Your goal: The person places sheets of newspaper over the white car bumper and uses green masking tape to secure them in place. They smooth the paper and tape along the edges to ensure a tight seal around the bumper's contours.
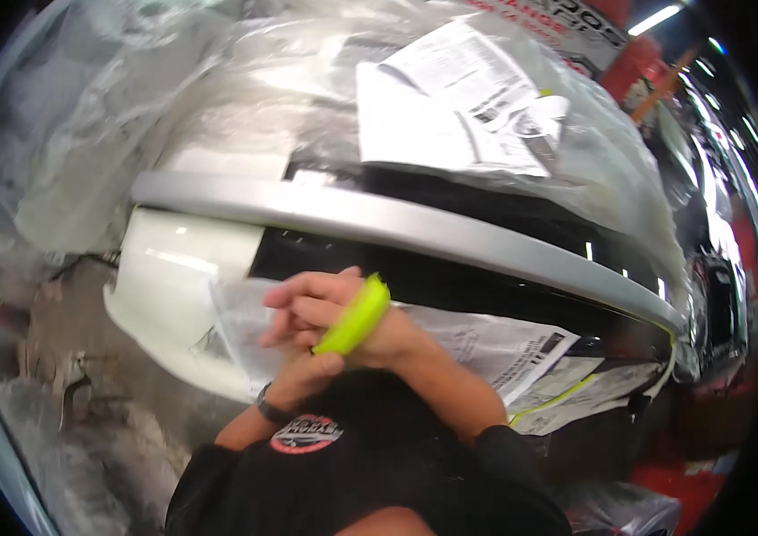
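Note:
A bright yellow-green roll of masking tape [354, 314] lies across the back of my right hand [316, 302], apparently looped around it. The fingers of that hand point left, slightly bent and apart, blurred by motion. Below it, my left hand [309, 364] has its thumb against the lower end of the roll; its other fingers are partly hidden. Both hands are in front of my chest, above a printed paper sheet [495, 347] and clear plastic on the near part of the car panel. A dark band circles my left wrist.
A silver curved trim bar [379, 214] spans a white and black car body panel [164, 246]. Printed papers [459, 98] rest on crumpled clear plastic film [102, 134] beyond. Yellow-green tape [558, 399] edges paper at right. More plastic-wrapped parts stand lower left.

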Motion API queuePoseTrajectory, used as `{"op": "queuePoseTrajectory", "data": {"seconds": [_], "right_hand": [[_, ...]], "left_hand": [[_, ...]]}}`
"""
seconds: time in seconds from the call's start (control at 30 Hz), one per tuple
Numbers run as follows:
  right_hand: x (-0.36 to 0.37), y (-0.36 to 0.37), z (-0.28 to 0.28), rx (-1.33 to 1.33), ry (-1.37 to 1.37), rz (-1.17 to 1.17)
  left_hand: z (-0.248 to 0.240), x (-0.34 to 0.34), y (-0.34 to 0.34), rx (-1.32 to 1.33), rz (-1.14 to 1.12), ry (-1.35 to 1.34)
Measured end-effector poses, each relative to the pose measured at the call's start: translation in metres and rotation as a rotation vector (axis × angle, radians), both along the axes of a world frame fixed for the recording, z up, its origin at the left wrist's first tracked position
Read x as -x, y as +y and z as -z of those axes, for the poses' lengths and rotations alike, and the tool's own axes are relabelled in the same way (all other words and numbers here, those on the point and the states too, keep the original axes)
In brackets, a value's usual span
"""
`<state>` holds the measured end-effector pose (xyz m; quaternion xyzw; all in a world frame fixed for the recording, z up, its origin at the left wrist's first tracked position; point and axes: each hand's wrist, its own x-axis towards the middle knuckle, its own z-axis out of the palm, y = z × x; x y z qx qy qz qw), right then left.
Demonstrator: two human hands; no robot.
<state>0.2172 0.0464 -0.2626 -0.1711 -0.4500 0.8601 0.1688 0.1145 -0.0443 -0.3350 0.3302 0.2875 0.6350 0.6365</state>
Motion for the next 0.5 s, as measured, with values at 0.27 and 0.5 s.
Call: {"op": "queuePoseTrajectory", "data": {"seconds": [0.27, 0.5], "right_hand": [[-0.066, -0.034, 0.015, -0.153, -0.011, 0.146], [-0.085, -0.024, 0.022, -1.084, -0.180, 0.082]], "left_hand": [[0.001, 0.020, 0.017, -0.327, -0.327, 0.548], [-0.039, 0.071, 0.014, -0.398, -0.047, 0.790]]}}
